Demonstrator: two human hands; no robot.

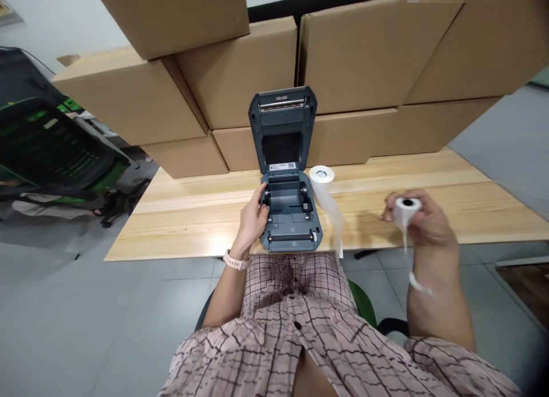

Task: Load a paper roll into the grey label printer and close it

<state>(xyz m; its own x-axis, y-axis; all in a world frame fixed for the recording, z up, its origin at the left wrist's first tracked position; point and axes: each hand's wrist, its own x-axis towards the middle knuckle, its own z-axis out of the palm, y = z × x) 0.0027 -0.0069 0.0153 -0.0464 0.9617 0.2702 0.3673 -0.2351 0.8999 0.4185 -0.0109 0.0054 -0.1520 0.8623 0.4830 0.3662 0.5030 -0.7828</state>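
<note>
A dark grey label printer stands on the wooden table with its lid raised and its roll bay bare inside. My left hand grips the printer's left side, thumb over the rim. Off to the right, above the table, my right hand is closed round a small white paper roll with a dark core. A loose strip of paper dangles from that roll, somewhat blurred. Close to the printer's right side sits a larger white label roll, its unwound end reaching over the table's front edge.
Cardboard boxes are stacked along the back of the wooden table, close behind the raised lid. A black and green office chair stands on the left. My lap is just below the table's front edge.
</note>
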